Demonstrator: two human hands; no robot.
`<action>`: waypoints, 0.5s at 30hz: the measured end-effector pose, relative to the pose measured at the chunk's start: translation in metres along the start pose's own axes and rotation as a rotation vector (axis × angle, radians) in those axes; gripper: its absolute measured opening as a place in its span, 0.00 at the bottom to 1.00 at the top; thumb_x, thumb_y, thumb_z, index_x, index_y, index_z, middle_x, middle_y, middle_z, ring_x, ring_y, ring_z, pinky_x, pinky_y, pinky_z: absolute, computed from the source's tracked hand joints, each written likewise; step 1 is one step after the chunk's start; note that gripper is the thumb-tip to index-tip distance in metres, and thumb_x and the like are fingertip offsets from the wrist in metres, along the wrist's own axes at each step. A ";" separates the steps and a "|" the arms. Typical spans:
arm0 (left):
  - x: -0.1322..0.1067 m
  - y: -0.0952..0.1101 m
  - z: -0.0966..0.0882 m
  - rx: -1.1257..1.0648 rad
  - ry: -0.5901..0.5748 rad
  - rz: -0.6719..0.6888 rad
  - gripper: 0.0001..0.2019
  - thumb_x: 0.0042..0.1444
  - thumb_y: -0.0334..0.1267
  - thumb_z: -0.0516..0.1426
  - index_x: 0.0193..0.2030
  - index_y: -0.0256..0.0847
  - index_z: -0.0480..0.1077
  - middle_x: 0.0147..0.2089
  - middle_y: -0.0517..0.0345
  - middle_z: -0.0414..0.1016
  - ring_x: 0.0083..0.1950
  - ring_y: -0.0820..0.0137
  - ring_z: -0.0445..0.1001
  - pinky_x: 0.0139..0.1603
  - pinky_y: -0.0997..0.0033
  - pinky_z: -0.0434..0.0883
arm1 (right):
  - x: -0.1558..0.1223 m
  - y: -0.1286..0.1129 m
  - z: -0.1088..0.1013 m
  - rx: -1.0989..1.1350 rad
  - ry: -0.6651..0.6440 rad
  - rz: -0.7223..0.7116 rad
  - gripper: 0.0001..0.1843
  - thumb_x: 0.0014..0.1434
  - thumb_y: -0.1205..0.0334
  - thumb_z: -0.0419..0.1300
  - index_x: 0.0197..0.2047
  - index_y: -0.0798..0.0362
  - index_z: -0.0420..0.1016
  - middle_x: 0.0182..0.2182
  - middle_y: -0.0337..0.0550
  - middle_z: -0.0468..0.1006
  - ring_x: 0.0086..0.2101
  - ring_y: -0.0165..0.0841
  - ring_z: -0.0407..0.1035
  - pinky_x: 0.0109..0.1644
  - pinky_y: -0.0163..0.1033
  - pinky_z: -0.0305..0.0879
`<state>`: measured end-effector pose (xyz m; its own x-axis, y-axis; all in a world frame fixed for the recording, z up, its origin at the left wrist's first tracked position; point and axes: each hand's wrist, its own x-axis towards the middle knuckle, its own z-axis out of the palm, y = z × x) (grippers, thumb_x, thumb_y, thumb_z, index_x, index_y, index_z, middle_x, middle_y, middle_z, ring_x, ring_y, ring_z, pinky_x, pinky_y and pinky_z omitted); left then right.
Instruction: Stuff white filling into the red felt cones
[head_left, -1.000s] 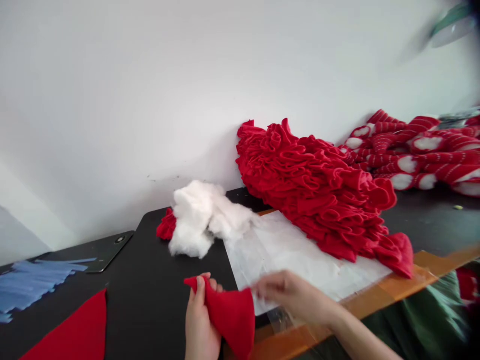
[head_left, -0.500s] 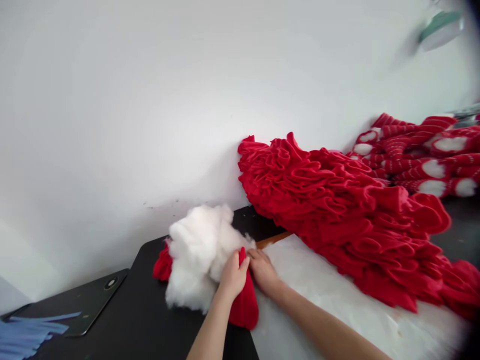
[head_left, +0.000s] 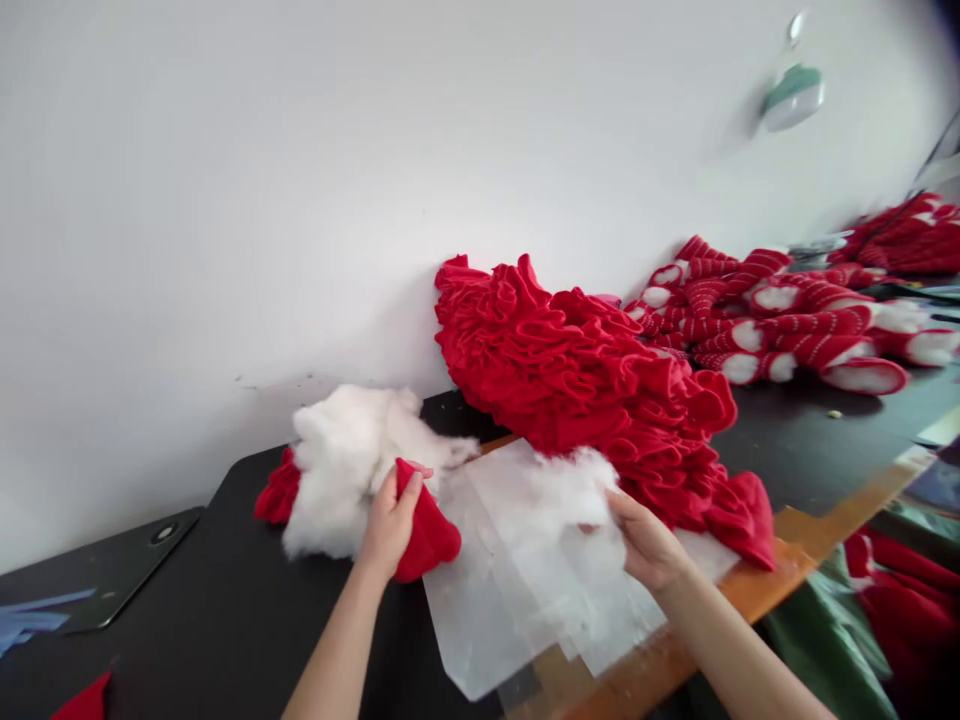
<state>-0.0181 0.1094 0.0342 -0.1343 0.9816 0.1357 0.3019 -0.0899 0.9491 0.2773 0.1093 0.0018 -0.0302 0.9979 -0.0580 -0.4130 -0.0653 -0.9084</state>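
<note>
One red cloth piece (head_left: 431, 535) in the left hand (head_left: 388, 528), right hand (head_left: 646, 540) well apart

The left hand is clamped around the narrow top end of the cloth, fingers wrapped across it. The rounded lower part bulges out below the grip, so the cloth's long axis leans down and toward the person's right, in the direction of the plastic. This hand is much the nearer to the big tuft of white stuffing (head_left: 341, 470), which sits just behind it and to the person's left. A smaller red scrap (head_left: 279, 490) pokes out from the far side of the tuft.

The right hand, fingers curled, sits at a wisp of white fluff (head_left: 577, 510) on clear plastic sheets (head_left: 487, 620); whether it grips anything, I cannot tell. The sheets lie on the black surface (head_left: 225, 610) and reach the orange wooden edge (head_left: 660, 665). Beyond them, heaped ruffled red cloth (head_left: 570, 370) leans on the white wall (head_left: 300, 200), with striped red-and-white stockings (head_left: 750, 325) further along.
</note>
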 end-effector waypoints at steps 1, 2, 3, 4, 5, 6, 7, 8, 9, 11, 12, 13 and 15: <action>-0.008 0.005 -0.005 -0.042 0.004 -0.016 0.22 0.57 0.56 0.48 0.50 0.42 0.65 0.46 0.46 0.76 0.40 0.60 0.77 0.38 0.61 0.73 | -0.006 0.000 -0.001 -0.170 0.004 -0.012 0.12 0.52 0.58 0.61 0.40 0.53 0.75 0.29 0.46 0.80 0.27 0.38 0.75 0.32 0.43 0.75; -0.015 0.007 -0.008 -0.071 0.014 -0.040 0.23 0.56 0.57 0.49 0.49 0.42 0.64 0.44 0.46 0.77 0.36 0.60 0.77 0.35 0.61 0.73 | -0.010 0.003 0.000 -0.352 0.013 -0.036 0.16 0.53 0.56 0.60 0.43 0.54 0.75 0.34 0.50 0.80 0.32 0.42 0.76 0.36 0.48 0.75; -0.020 0.007 -0.010 -0.081 0.033 -0.068 0.23 0.56 0.57 0.49 0.48 0.41 0.65 0.42 0.46 0.77 0.34 0.60 0.77 0.33 0.60 0.73 | -0.012 0.006 0.003 -0.522 0.029 -0.069 0.18 0.52 0.55 0.60 0.46 0.53 0.74 0.40 0.54 0.79 0.40 0.48 0.75 0.42 0.54 0.73; -0.024 0.005 -0.011 -0.071 0.057 -0.096 0.22 0.55 0.57 0.50 0.46 0.40 0.65 0.40 0.45 0.77 0.33 0.60 0.77 0.32 0.58 0.73 | -0.013 0.011 0.007 -0.649 0.055 -0.103 0.21 0.51 0.55 0.62 0.48 0.53 0.74 0.48 0.57 0.75 0.50 0.54 0.69 0.50 0.61 0.66; -0.027 0.001 -0.010 -0.043 0.086 -0.118 0.21 0.55 0.55 0.52 0.44 0.39 0.66 0.39 0.44 0.76 0.33 0.58 0.76 0.32 0.56 0.73 | -0.015 0.017 0.012 -0.747 0.087 -0.146 0.23 0.50 0.56 0.63 0.50 0.52 0.73 0.56 0.57 0.69 0.58 0.58 0.58 0.57 0.66 0.56; -0.030 -0.004 -0.009 0.001 0.123 -0.128 0.20 0.53 0.53 0.54 0.43 0.38 0.66 0.39 0.41 0.75 0.35 0.55 0.76 0.35 0.53 0.73 | -0.016 0.024 0.016 -0.834 0.107 -0.203 0.26 0.49 0.57 0.64 0.53 0.52 0.72 0.62 0.56 0.60 0.63 0.59 0.45 0.61 0.69 0.45; -0.035 -0.009 -0.008 0.045 0.161 -0.125 0.20 0.51 0.51 0.56 0.44 0.36 0.66 0.41 0.39 0.74 0.41 0.52 0.75 0.40 0.49 0.72 | -0.017 0.030 0.019 -0.975 0.098 -0.288 0.28 0.50 0.57 0.63 0.56 0.50 0.70 0.66 0.53 0.52 0.65 0.58 0.36 0.63 0.69 0.37; -0.041 -0.013 -0.008 0.088 0.202 -0.110 0.21 0.48 0.48 0.59 0.45 0.36 0.66 0.46 0.36 0.71 0.48 0.49 0.72 0.46 0.46 0.69 | -0.018 0.036 0.020 -1.143 0.051 -0.387 0.30 0.52 0.56 0.62 0.59 0.49 0.66 0.68 0.50 0.47 0.66 0.56 0.31 0.63 0.69 0.33; -0.050 -0.017 -0.008 0.123 0.240 -0.088 0.23 0.45 0.45 0.61 0.47 0.35 0.65 0.50 0.35 0.68 0.55 0.47 0.67 0.53 0.45 0.65 | -0.018 0.041 0.019 -1.310 -0.037 -0.477 0.31 0.54 0.55 0.60 0.61 0.47 0.64 0.68 0.48 0.47 0.66 0.55 0.30 0.63 0.68 0.32; -0.074 -0.021 -0.011 0.225 0.247 -0.013 0.27 0.41 0.41 0.64 0.49 0.37 0.66 0.56 0.39 0.61 0.62 0.47 0.58 0.61 0.46 0.56 | -0.016 0.048 0.013 -1.506 -0.262 -0.577 0.29 0.56 0.52 0.59 0.61 0.44 0.64 0.66 0.48 0.55 0.65 0.55 0.39 0.63 0.66 0.40; -0.087 -0.022 -0.012 0.294 0.213 0.036 0.27 0.40 0.41 0.64 0.50 0.38 0.66 0.56 0.42 0.60 0.62 0.48 0.57 0.62 0.46 0.54 | -0.014 0.050 0.010 -1.484 -0.338 -0.571 0.27 0.56 0.52 0.60 0.58 0.45 0.68 0.63 0.49 0.60 0.64 0.54 0.45 0.63 0.64 0.43; -0.099 -0.023 -0.012 0.395 0.153 0.096 0.27 0.41 0.40 0.64 0.50 0.40 0.67 0.55 0.44 0.60 0.60 0.50 0.59 0.61 0.47 0.55 | -0.011 0.051 0.008 -1.424 -0.369 -0.553 0.23 0.56 0.53 0.60 0.55 0.46 0.72 0.60 0.51 0.65 0.62 0.53 0.50 0.62 0.61 0.47; -0.118 -0.027 -0.010 0.590 0.064 0.203 0.25 0.44 0.39 0.62 0.51 0.39 0.68 0.52 0.45 0.61 0.55 0.52 0.62 0.58 0.48 0.60 | -0.005 0.051 0.007 -1.286 -0.347 -0.520 0.16 0.56 0.58 0.59 0.47 0.50 0.78 0.53 0.54 0.72 0.56 0.49 0.60 0.60 0.57 0.53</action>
<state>-0.0202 -0.0055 -0.0046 -0.0703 0.9410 0.3309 0.7948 -0.1476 0.5886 0.2496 0.1005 -0.0413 -0.4286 0.8434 0.3241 0.6462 0.5368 -0.5424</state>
